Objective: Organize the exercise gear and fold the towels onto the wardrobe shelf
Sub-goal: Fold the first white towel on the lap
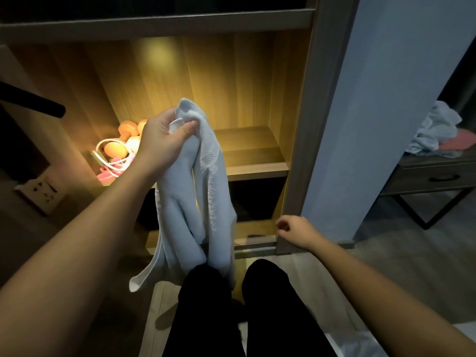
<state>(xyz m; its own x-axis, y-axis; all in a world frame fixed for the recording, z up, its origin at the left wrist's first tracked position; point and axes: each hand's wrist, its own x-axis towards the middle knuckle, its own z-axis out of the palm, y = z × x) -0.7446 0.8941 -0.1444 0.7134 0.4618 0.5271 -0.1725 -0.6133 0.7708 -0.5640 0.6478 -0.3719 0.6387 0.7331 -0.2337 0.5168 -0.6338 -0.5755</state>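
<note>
A person stands at a lit wardrobe (310, 99), the left hand (164, 140) clamped on the bunched top of a white towel (185, 202), thumb and fingers pinching its folds. The towel hangs unfolded in front of the shelf (252, 155), its lower end draped against the person's black trousers (206, 305). The right hand (296, 231) hangs low near the wardrobe's bottom edge, fingers loosely curled and holding nothing, well apart from the towel. At the left end of the shelf, behind the left hand, lie orange dumbbells (126, 130) and a jump rope (113, 163) with a white cord and pink handles, bunched together. To the right, past the wardrobe's side panel, a crumpled pale cloth (435, 127) and a pink cloth (461, 144) lie on a dark counter (432, 176).
</note>
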